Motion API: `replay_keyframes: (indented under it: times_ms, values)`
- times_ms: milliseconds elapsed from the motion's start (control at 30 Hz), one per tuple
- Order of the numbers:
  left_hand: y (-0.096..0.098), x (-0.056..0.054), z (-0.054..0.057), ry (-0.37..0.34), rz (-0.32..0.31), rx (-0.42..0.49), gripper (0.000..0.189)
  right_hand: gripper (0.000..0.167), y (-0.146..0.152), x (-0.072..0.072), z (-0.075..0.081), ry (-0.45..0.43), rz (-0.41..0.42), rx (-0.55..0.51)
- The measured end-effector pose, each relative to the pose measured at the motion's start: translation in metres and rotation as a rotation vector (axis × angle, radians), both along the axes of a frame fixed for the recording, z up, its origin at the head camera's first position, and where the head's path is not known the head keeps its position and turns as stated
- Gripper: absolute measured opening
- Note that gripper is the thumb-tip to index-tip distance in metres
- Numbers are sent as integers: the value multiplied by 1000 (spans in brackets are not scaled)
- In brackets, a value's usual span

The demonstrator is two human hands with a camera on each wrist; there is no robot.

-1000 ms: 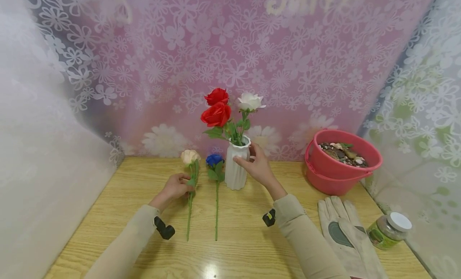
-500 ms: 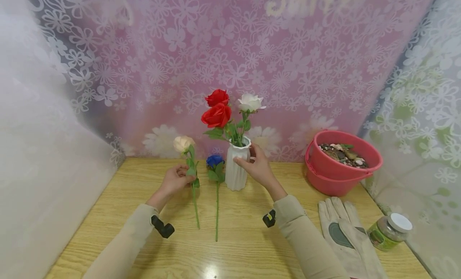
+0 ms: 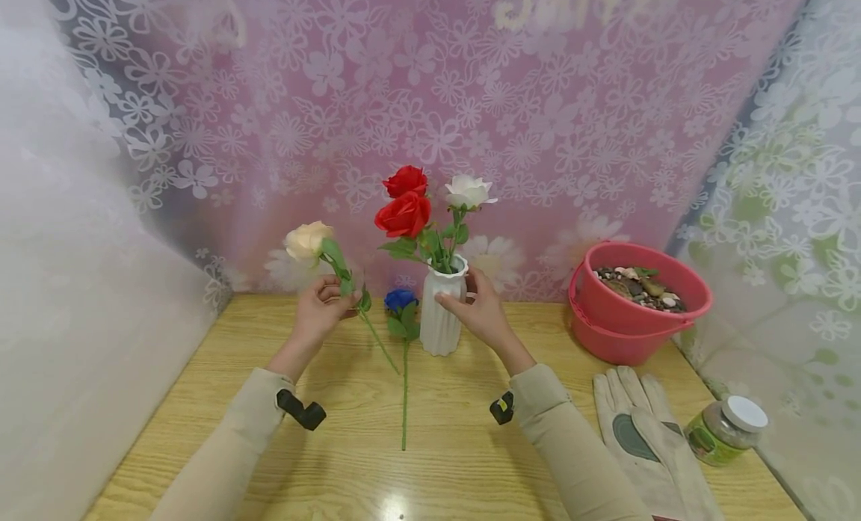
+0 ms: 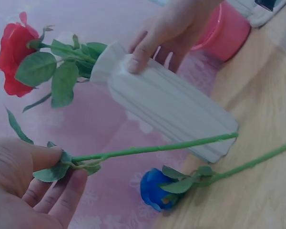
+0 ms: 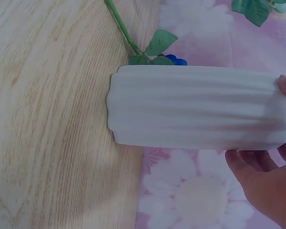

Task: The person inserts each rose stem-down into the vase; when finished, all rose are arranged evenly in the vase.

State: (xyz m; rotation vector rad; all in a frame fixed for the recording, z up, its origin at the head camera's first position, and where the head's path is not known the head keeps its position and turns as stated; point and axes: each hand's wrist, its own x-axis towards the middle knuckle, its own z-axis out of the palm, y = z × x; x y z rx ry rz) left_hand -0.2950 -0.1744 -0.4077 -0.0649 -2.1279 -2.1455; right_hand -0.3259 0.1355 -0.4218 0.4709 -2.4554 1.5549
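Observation:
My left hand (image 3: 318,312) pinches the leafy stem of a cream rose (image 3: 308,241). The rose is raised over the table and tilted, its bloom up to the left and its stem (image 4: 157,148) slanting down to the right. With thumb and fingers my right hand (image 3: 479,307) grips a ribbed white vase (image 3: 441,319) near its neck. The vase stands upright, holding two red roses (image 3: 403,214) and a white rose (image 3: 468,190). Between the left hand and the vase, a blue rose (image 3: 401,300) lies on the table, its stem toward me.
At the right stands a pink bucket (image 3: 622,341) containing stones and shells. In front of it lie pale work gloves (image 3: 646,439), beside a white-lidded jar (image 3: 728,430). A pink flowered curtain (image 3: 323,132) hangs behind the wooden table (image 3: 430,476).
My left hand has lifted the cream rose off the table and tilted it, the bloom moving up and left while the stem end swung right. My right hand stays on the vase.

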Motion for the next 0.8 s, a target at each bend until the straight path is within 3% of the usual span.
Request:
replay_keyframes:
  times_ms: [433,800]
  values:
    - [5,-3,23,117,76,204,32,79,-3,1,2,17,-35,12]
    - [9,-4,41,193,148,314,29,83,-3,3,3,20,-61,28]
